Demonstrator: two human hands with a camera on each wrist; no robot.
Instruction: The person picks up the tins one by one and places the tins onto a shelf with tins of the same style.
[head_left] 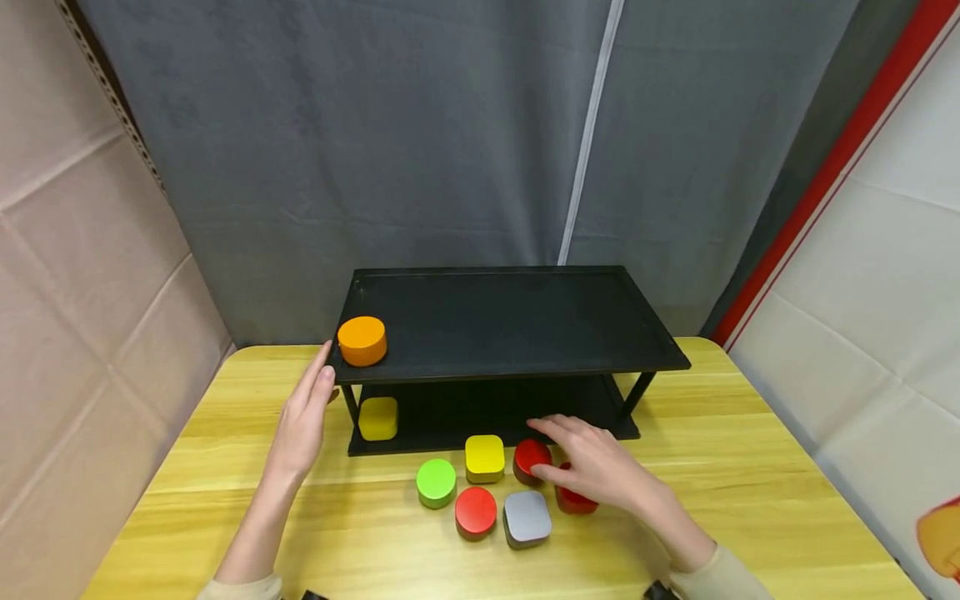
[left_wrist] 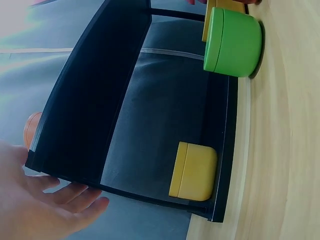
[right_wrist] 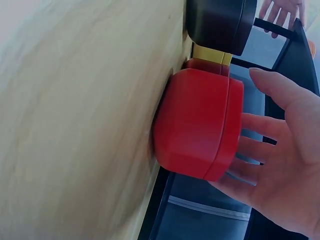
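Standing nearest you on the wooden table [head_left: 390, 554] are a gray square container [head_left: 527, 518], a red round container [head_left: 476, 511] to its left and a partly hidden red container [head_left: 576, 502] to its right. Your right hand [head_left: 592, 462], fingers spread wide, extends over the latter to a rear red container [head_left: 531, 455] (contact cannot be determined), with a yellow square container [head_left: 484, 457] and a green round container [head_left: 436, 482] left of that one. Beyond, your left hand [head_left: 298, 421], fingers extended, touches the left edge of a black two-tier shelf [head_left: 495, 325] carrying a second yellow container [head_left: 378, 418] below and an orange round container [head_left: 362, 340] on top.
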